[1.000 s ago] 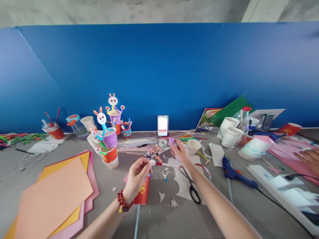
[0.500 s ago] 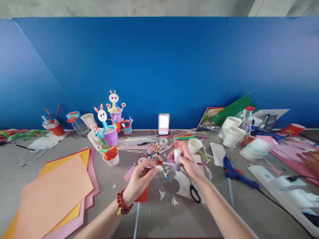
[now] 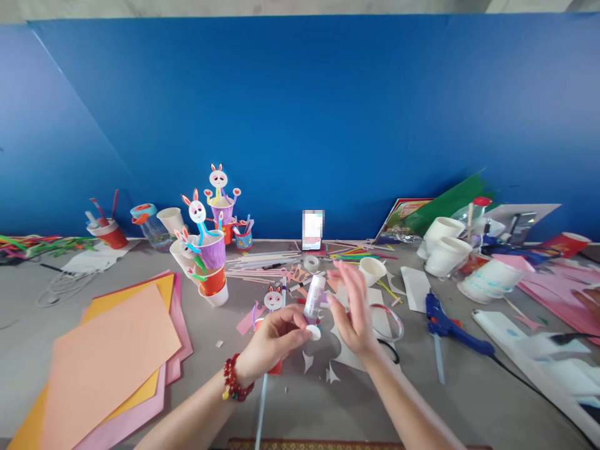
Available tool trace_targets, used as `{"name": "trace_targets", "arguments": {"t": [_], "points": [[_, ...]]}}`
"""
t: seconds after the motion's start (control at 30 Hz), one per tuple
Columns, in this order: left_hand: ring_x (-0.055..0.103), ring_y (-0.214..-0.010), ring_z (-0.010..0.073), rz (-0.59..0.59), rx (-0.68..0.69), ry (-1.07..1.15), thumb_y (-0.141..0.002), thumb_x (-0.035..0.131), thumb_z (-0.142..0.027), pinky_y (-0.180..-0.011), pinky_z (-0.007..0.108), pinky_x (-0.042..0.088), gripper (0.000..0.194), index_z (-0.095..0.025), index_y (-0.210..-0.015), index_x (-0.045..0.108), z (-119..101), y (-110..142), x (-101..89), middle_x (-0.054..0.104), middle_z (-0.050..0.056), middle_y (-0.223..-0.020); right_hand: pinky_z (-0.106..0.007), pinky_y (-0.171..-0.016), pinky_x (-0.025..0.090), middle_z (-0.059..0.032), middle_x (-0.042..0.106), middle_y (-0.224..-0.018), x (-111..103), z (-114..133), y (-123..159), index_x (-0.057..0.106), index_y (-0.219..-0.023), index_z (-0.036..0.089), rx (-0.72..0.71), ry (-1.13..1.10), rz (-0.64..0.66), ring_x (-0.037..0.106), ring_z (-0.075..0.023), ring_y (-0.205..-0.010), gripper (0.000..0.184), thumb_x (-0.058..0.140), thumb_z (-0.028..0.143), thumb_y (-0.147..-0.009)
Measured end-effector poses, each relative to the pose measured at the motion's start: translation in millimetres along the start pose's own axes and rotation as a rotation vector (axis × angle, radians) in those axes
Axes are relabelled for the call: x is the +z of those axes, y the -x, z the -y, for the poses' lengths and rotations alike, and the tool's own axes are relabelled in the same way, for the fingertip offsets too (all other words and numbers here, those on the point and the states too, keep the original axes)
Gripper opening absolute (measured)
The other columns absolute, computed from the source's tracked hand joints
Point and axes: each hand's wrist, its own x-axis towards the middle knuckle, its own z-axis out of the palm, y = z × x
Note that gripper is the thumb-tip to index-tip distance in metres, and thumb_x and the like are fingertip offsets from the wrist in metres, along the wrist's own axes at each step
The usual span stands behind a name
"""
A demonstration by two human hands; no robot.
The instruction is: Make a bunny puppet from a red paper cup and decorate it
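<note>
Pinched between the thumb and fingers of my left hand (image 3: 279, 340) is a small white paper disc (image 3: 314, 332). A glue stick (image 3: 315, 296), white with a purplish label, stands tilted with its lower end against the left fingertips. Just right of it, my right hand (image 3: 352, 309) has its fingers spread and slightly blurred, apart from the glue stick. Behind my left hand a paper rabbit head (image 3: 272, 297) shows above a red cup, which the hand mostly covers. White paper offcuts (image 3: 332, 374) lie below the hands.
Stacked coloured paper (image 3: 112, 350) lies at left, near cups with paper rabbits (image 3: 212, 250). At right are a blue glue gun (image 3: 457, 331), a power strip (image 3: 529, 356) and white cups (image 3: 447, 253). Another person's hand (image 3: 588, 306) rests on pink paper at the far right edge.
My right hand has brought the glue stick left to my left fingers, then spread its own fingers. The left hand, still pinching the disc, has shifted slightly right and down.
</note>
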Motion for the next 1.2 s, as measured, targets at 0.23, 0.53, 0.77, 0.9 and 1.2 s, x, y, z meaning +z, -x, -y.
{"name": "trace_targets", "arguments": {"t": [0.23, 0.53, 0.77, 0.9, 1.2], "points": [[0.027, -0.042, 0.0015, -0.047, -0.150, 0.012, -0.079, 0.077, -0.043, -0.040, 0.018, 0.016, 0.034, -0.016, -0.078, 0.056, 6, -1, -2.5, 0.038, -0.010, -0.054, -0.036, -0.085, 0.052, -0.0060, 0.066, -0.099, -5, -6, 7, 0.066, -0.128, 0.032, -0.440, 0.595, 0.236, 0.060, -0.0211, -0.091, 0.036, 0.053, 0.019, -0.097], [0.036, -0.043, -0.0016, -0.134, -0.047, -0.116, -0.078, 0.076, -0.042, -0.040, 0.019, 0.027, 0.030, -0.014, -0.082, 0.066, -1, -3, -3.6, 0.065, 0.007, -0.107, -0.039, -0.079, 0.056, -0.0090, 0.062, -0.101, -10, -30, 3, 0.062, -0.112, 0.023, -0.199, 0.385, -0.042, 0.062, -0.0252, -0.095, 0.022, 0.063, 0.021, -0.090], [0.031, -0.043, 0.0034, -0.284, -0.030, -0.196, -0.086, 0.064, -0.042, -0.041, 0.019, 0.022, 0.029, -0.014, -0.082, 0.068, 5, -9, -12.2, 0.063, 0.001, -0.068, -0.025, -0.045, 0.050, 0.0004, 0.054, -0.088, -4, -3, 22, 0.055, -0.092, 0.024, 0.262, -0.440, -0.245, 0.058, -0.0128, -0.057, 0.011, 0.061, 0.017, -0.085], [0.046, -0.055, 0.0089, -0.351, 0.170, -0.521, -0.087, 0.062, -0.027, -0.051, 0.021, 0.035, 0.015, -0.016, -0.081, 0.070, 11, -9, -12.2, 0.063, 0.001, -0.067, -0.029, -0.053, 0.053, -0.0011, 0.060, -0.081, 6, 8, 33, 0.061, -0.094, 0.022, 0.074, -0.169, -0.102, 0.062, -0.0160, -0.061, 0.017, 0.062, 0.011, -0.081], [0.062, -0.068, 0.0133, -0.307, 0.438, -0.873, -0.090, 0.056, -0.015, -0.061, 0.023, 0.047, 0.012, -0.019, -0.090, 0.067, 13, -3, -8.9, 0.069, 0.005, -0.084, -0.030, -0.057, 0.055, -0.0062, 0.065, -0.082, 10, 10, 34, 0.062, -0.099, 0.020, -0.240, 0.208, -0.064, 0.066, -0.0189, -0.067, 0.023, 0.068, 0.014, -0.078]]}}
